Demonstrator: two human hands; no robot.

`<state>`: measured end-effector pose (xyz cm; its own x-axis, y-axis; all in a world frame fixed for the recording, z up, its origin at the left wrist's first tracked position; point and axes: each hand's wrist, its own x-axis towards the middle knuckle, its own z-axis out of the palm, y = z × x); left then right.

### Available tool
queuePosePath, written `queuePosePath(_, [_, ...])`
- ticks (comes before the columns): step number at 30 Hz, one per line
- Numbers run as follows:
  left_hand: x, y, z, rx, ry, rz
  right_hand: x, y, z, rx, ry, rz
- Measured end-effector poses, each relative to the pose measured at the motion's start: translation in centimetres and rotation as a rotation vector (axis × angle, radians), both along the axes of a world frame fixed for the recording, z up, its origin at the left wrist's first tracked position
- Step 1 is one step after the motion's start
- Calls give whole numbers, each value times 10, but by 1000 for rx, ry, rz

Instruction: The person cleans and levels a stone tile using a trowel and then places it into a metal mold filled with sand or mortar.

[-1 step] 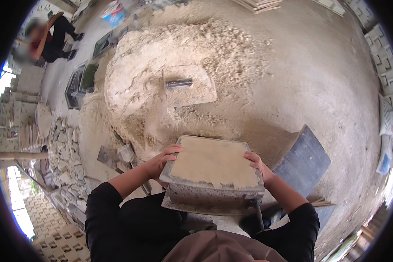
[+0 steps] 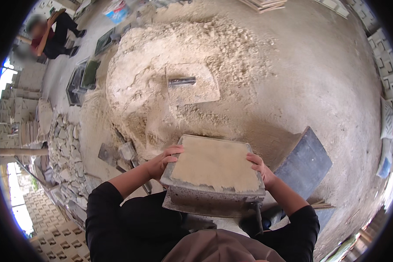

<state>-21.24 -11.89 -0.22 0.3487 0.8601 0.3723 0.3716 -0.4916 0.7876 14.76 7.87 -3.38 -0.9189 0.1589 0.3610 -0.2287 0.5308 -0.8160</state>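
Note:
In front of my body is a heavy grey box-shaped mould (image 2: 214,201), its top covered by a flat, level layer of beige sandy material (image 2: 216,163). That layer has a ragged near edge. My left hand (image 2: 163,162) is closed over the mould's left edge, fingers curled on the top rim. On the opposite edge my right hand (image 2: 261,168) grips in the same way, fingertips on the top. A dark metal rod (image 2: 258,216) sticks out at the mould's near right corner. The undersides of both hands are hidden.
Beyond the mould lies a broad heap of beige powder (image 2: 135,56), with a dusty flat trowel (image 2: 194,85) on it. A dark board (image 2: 303,163) leans at right. Hand tools (image 2: 126,150) and broken stones (image 2: 65,144) lie left. A person (image 2: 52,35) sits far left.
The scene sits very slightly lower and to the right in the picture. Both hands keep their places on the mould.

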Motion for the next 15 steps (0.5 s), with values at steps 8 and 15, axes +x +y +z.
queuePosePath(8, [8, -14, 9, -37, 48, 158, 13, -5, 0, 70, -72, -124])
queuePosePath(15, [10, 3, 20, -55, 29, 170, 33, -5, -17, -141, -205, -226])
